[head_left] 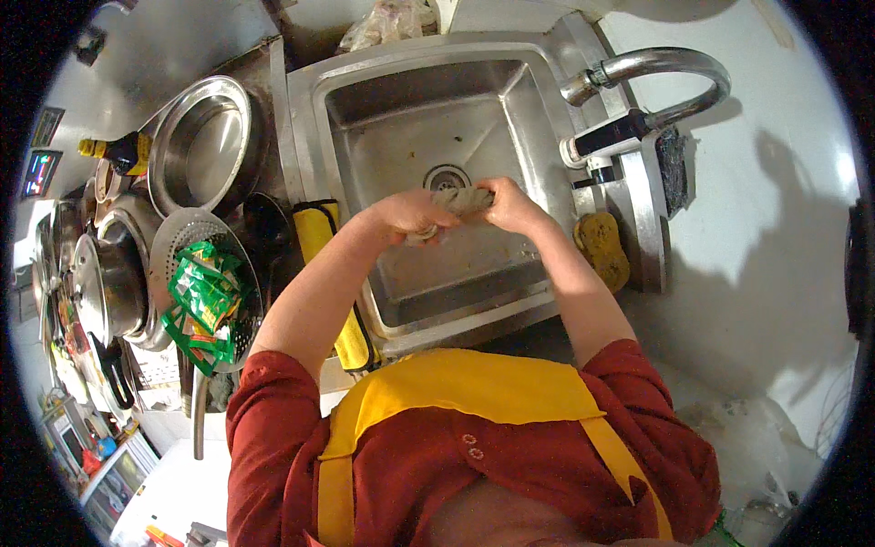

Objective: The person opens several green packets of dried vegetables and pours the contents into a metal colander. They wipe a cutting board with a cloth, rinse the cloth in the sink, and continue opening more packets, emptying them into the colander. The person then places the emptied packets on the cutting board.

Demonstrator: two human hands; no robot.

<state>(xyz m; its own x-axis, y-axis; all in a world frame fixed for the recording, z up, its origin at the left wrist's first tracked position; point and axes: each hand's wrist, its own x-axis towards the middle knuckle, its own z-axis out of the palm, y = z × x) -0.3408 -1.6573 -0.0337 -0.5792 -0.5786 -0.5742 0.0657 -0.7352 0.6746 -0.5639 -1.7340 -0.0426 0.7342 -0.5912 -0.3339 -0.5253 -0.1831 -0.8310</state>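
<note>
Both hands grip a twisted grey-brown cloth (465, 200) above a stainless steel sink basin (437, 280). My left hand (410, 213) is wrapped around the cloth's left part, and a short end of it shows below the fingers. On its right end, my right hand (509, 204) is closed. Just behind the cloth lies the round sink drain (448, 178), partly covered from view by my hands. Small dark bits of debris are scattered on the basin floor.
A chrome faucet (670, 61) arches at the right, with a yellow sponge (601, 249) on the ledge below. Yellow cloth (355, 342) hangs over the sink's left edge. Farther left stand a metal basin (202, 143), a perforated strainer (184, 229) holding green packets (205, 287), and a pot (113, 290).
</note>
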